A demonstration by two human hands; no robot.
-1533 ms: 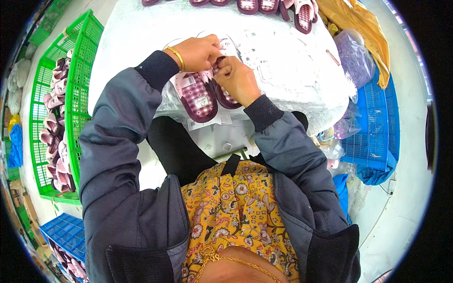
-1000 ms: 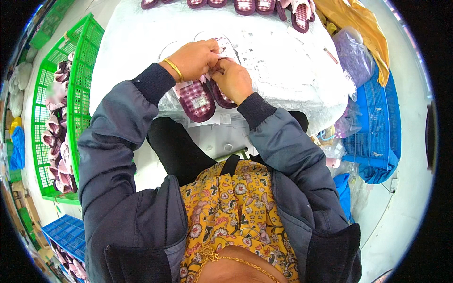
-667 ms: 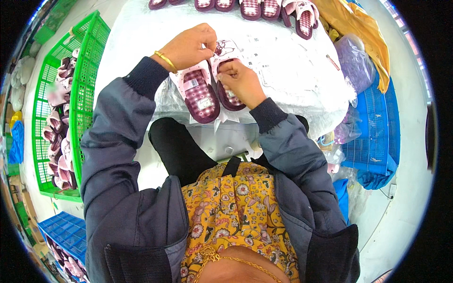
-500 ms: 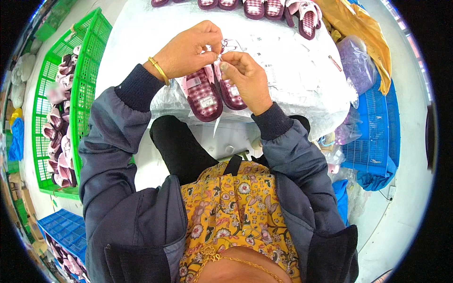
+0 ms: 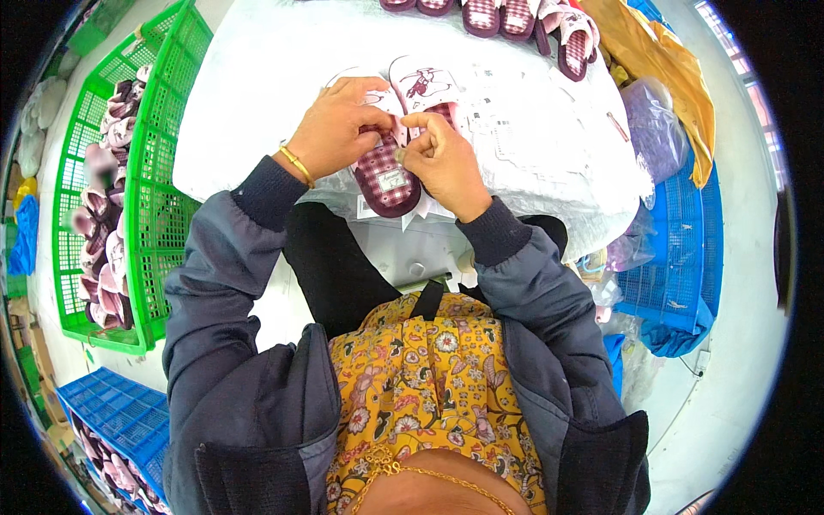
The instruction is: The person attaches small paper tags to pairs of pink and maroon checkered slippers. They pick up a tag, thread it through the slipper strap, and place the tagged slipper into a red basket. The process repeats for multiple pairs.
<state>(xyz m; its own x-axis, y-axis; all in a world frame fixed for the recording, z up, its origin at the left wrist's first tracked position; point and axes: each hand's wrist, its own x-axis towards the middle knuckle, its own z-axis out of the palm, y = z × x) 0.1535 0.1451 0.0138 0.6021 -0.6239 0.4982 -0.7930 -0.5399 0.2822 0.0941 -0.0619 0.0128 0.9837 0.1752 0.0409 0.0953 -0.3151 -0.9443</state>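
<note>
A pair of slippers lies on the white-covered table in front of me. The left slipper point(image 5: 392, 182) has a burgundy checked insole with a pale label and points away from me. Beside it, the right slipper point(image 5: 425, 79) shows a white upper with a dark drawing; my right hand covers much of its heel part. My left hand point(image 5: 336, 129) has its fingers curled over the upper's edge on the left slipper. Thumb and forefinger of my right hand point(image 5: 444, 163) pinch together between the two slippers, close to the left fingertips. What they pinch is too small to tell.
More slippers point(image 5: 517, 19) line the table's far edge point(image 5: 300, 34). A green crate point(image 5: 159, 197) of slippers stands at left, with a blue crate point(image 5: 116, 399) nearer me. At right are a purple plastic bag point(image 5: 652, 120), a yellow-brown cloth point(image 5: 665, 60) and blue crates point(image 5: 669, 257).
My hands have come down from above the slippers onto them, the left moving nearer me. The slippers have shifted, and both uppers now show. The left fingers have moved to the left slipper's upper.
</note>
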